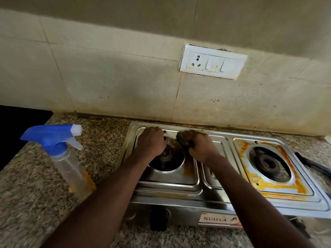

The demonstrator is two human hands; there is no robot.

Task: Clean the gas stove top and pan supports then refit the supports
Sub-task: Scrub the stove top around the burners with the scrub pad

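A steel two-burner gas stove stands on the granite counter with no pan supports on it. My right hand grips a green-yellow scrub pad and presses it on the stove top at the back right rim of the left burner. My left hand rests with curled fingers on the back left of that burner's tray; what it holds, if anything, is hidden. The right burner is ringed by a tray smeared with orange-yellow grime.
A clear spray bottle with a blue trigger head stands on the counter left of the stove. A white socket and switch plate is on the tiled wall behind. A black handle-like object lies right of the stove. Black knobs face front.
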